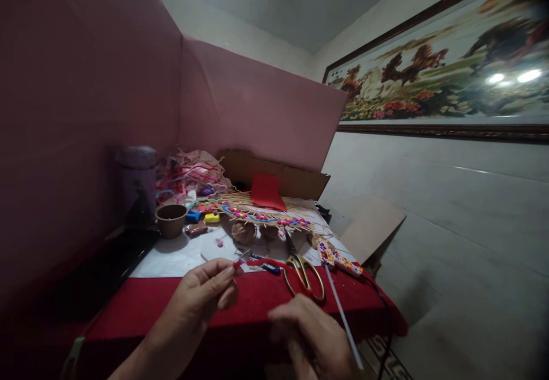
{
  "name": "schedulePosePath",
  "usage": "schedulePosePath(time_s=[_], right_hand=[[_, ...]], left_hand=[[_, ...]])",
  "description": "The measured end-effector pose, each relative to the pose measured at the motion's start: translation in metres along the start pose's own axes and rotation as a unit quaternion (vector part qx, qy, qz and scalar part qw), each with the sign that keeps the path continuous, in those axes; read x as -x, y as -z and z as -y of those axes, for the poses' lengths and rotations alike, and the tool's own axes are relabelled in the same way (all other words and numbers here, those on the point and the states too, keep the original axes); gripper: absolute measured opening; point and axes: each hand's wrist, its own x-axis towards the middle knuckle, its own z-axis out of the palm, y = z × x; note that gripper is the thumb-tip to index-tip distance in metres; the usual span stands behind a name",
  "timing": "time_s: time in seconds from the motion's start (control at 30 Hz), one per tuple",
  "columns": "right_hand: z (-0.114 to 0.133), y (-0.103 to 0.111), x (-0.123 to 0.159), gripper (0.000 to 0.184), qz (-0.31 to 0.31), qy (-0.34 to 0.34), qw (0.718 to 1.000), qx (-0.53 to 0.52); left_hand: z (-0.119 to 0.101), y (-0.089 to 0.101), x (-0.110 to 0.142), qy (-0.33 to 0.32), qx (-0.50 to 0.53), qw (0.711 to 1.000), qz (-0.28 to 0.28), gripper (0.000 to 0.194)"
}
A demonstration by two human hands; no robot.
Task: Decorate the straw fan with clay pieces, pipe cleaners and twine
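Observation:
My left hand (210, 288) is closed in a pinch on one end of a red fuzzy strand (274, 262), which looks like a pipe cleaner or yarn. A thin pointed tip shows by those fingertips. The strand curves right, passing over the gold handles of a pair of scissors (303, 271). Below the scissors is my right hand (313, 334), smeared by motion with its fingers curled. Whether it grips anything cannot be made out. Behind my left hand, a blue-handled tool (270, 267) lies on white paper (171, 261).
A flower-patterned glue gun (338, 257) with a clear glue stick (343, 311) lies at right. Farther back are a fan of sticks with colourful dots (266, 218), twine balls (243, 232), red paper (266, 192), a brown cup (170, 220), clay packets (196, 230) and a lidded flask (138, 183).

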Motion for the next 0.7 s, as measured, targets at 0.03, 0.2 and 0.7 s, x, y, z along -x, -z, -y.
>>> schedulePosePath(time_s=[0.03,0.2,0.7], right_hand=[[0.002,-0.005,-0.012,0.017,-0.027,0.009,1.0,0.001],[-0.003,-0.029,-0.045,0.027,-0.009,0.007,1.0,0.026],[-0.059,-0.03,-0.093,0.009,0.141,-0.093,0.985,0.023]], left_hand=[[-0.001,0.0,-0.001,0.0,-0.025,1.0,0.0,0.022],[-0.006,0.002,-0.01,-0.025,-0.131,0.991,0.022,0.023],[-0.021,0.03,-0.085,0.02,-0.143,0.984,0.106,0.021]])
